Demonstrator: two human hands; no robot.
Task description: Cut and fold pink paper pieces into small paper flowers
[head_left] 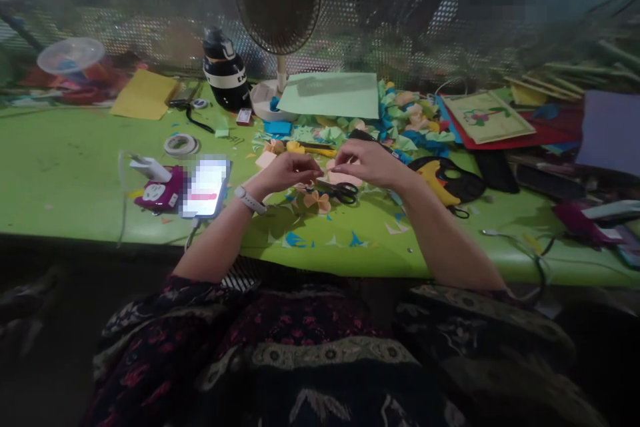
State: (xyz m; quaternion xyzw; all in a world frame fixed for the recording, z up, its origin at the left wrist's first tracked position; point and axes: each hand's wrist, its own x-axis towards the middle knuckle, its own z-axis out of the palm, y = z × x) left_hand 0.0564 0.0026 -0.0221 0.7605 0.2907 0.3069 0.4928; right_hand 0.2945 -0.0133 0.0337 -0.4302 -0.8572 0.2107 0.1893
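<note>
My left hand (pixel 287 171) and my right hand (pixel 364 161) meet over the green table (pixel 65 173), fingertips pinched together on a small piece of pale peach paper (pixel 345 177). A white watch sits on my left wrist. Just below the hands lie black-handled scissors (pixel 340 191) and a folded peach paper flower (pixel 316 200). Small blue and white paper scraps lie near the table's front edge.
A phone (pixel 205 188) on a cable lies left of my hands, beside a magenta case (pixel 159 192) and a tape roll (pixel 181 144). Behind stand a fan (pixel 278 0), a dark bottle (pixel 225 70), green paper sheet (pixel 331 95), a heap of coloured paper pieces, and cards at right.
</note>
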